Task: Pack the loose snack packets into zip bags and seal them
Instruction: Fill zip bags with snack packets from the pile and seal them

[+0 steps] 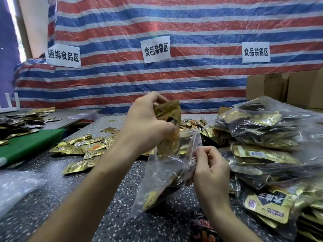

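Pinched by the left hand (146,123), a snack packet stack (170,116) is half-fed into the zip bag (160,172), mouth edge pinched by the right hand (211,170) — film likely limp and slick, best held at the zip strip.

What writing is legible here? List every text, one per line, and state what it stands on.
"捆绑食品区": left paper sign on the striped tarp.
"食品装袋区": middle paper sign, same tarp.
"食品装箱区": right paper sign, same tarp.
Too blurred to read: large upside-down characters on the black-and-gold packet, lower right.
Too small to read: print on the loose gold snack packets on the table and on the packet stack in the left hand.
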The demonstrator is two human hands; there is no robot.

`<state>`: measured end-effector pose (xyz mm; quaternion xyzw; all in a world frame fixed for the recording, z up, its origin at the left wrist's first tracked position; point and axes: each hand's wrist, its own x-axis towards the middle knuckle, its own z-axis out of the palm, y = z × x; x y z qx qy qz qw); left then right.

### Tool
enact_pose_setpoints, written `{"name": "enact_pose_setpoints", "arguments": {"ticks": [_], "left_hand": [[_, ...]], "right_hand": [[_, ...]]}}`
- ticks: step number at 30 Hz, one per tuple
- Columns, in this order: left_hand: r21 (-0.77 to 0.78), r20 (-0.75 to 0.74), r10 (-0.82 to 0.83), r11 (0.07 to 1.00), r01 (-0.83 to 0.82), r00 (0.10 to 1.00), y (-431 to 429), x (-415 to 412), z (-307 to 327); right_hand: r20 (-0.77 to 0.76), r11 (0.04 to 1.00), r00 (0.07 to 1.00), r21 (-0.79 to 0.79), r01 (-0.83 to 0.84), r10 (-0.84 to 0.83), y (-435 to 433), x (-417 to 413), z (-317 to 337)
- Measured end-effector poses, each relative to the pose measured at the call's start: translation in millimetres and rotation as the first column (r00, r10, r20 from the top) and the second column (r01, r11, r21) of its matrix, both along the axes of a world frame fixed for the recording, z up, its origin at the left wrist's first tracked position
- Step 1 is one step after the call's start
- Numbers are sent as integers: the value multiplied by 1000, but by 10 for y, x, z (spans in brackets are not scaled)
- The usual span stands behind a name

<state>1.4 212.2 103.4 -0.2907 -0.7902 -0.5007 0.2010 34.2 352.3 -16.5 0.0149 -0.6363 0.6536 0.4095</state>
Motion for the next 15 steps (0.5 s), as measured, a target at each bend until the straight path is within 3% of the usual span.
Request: {"name": "enact_pose_setpoints", "arguments": {"ticks": [5, 8, 11, 15], "left_hand": [[-299, 161, -47, 950, 94, 986, 31, -95, -97], [-470, 321, 21, 872, 140, 947, -63, -115, -71], [-523, 441, 131, 841, 136, 888, -198, -113, -14], [-508, 398, 87, 850, 140, 913, -345, -152, 53]], "right_hand": [[-38, 1000, 999, 26, -12, 13, -43, 20, 38], [-26, 1000, 1000, 21, 14, -14, -43, 11, 43], [-14, 1000, 1000, -12, 22, -22, -23, 9, 51], [-25, 998, 999, 44, 43, -42, 7, 3, 50]]}}
